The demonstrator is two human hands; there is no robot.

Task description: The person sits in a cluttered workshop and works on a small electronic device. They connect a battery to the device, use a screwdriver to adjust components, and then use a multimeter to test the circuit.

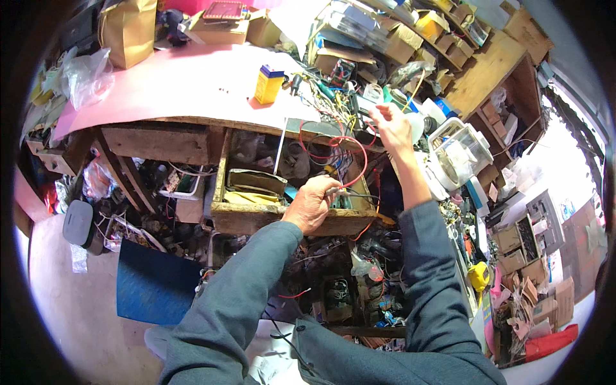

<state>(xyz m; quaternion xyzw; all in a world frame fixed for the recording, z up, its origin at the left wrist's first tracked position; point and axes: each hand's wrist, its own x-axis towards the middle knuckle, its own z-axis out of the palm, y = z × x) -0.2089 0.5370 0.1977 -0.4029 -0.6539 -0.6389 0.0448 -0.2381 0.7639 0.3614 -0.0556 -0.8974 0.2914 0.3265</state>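
My left hand is closed on a red cable at the front of an open wooden drawer. The cable loops up over the drawer, with a black lead near my fingers. In the drawer lie yellow folders and dark items. My right hand is raised at the bench's back right, fingers apart and slightly bent, beside a pile of wires and tools. A yellow box stands on the pink bench top.
Cardboard boxes are stacked behind. A clear plastic container sits right of my right hand. A blue board leans at lower left. Dense clutter fills the space below the drawer, and more boxes lie at far right.
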